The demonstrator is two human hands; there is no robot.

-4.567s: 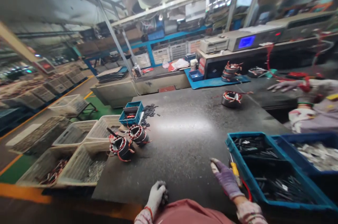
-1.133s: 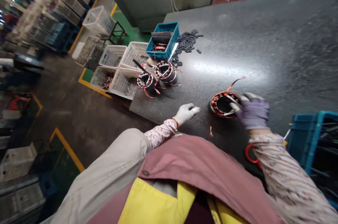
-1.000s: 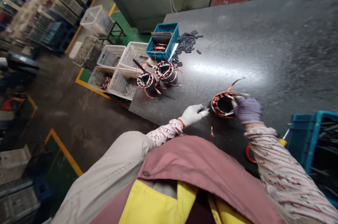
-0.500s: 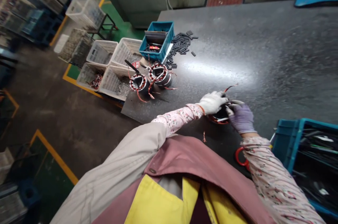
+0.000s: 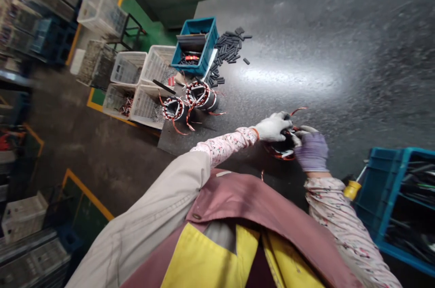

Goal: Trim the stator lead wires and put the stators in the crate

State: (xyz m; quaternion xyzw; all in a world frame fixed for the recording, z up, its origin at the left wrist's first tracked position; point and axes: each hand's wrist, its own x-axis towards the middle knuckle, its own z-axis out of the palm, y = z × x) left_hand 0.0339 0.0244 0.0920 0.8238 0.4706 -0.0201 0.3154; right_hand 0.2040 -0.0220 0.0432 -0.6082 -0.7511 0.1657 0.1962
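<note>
Head view: wound ring (image 5: 279,151) lies partly beneath the fingers (image 5: 284,117).

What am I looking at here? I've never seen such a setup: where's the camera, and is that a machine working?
No machine arms here: these are a person's own gloved hands. The camera sits on the person's head, looking forward and down. The left hand, in white, and the right hand, in purple, meet at a ring of wire; exactly what the fingertips pinch is hidden. On the dark table, two more wire rings, one here, stand near a blue box and scattered short black pieces.
</note>
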